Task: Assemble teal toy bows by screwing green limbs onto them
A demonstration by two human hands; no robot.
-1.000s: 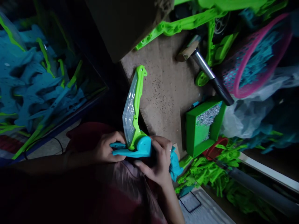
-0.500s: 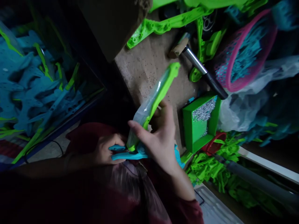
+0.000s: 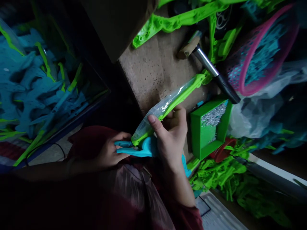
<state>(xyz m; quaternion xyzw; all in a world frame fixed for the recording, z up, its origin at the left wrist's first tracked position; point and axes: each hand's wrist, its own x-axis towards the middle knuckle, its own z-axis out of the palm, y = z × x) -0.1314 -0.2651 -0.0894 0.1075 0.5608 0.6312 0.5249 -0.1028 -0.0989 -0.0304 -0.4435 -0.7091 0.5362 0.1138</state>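
Near the middle, my right hand [image 3: 172, 137] grips a long bright green plastic strip [image 3: 179, 99] with a clear, shiny plastic sheet [image 3: 153, 115] along its side. My thumb presses on the sheet and the fingers curl behind the strip. At its lower end the strip sits against a blue plastic piece [image 3: 136, 151] with two prongs. My left hand [image 3: 112, 151] is closed round the prongs of this blue piece, left of the strip. Part of the blue piece is hidden behind my right hand.
A hammer [image 3: 208, 65] lies on the worn board [image 3: 144, 70]. Beside it stand a green tray [image 3: 196, 137] of small metal bits and a pink basket [image 3: 242, 76] of blue parts. Green parts [image 3: 216, 175] pile at right. A bin at left holds blue parts [image 3: 35, 86].
The green strip and sheet have tilted over, their far end swinging right and down towards the hammer. The blue piece has risen slightly, both hands staying on their parts.
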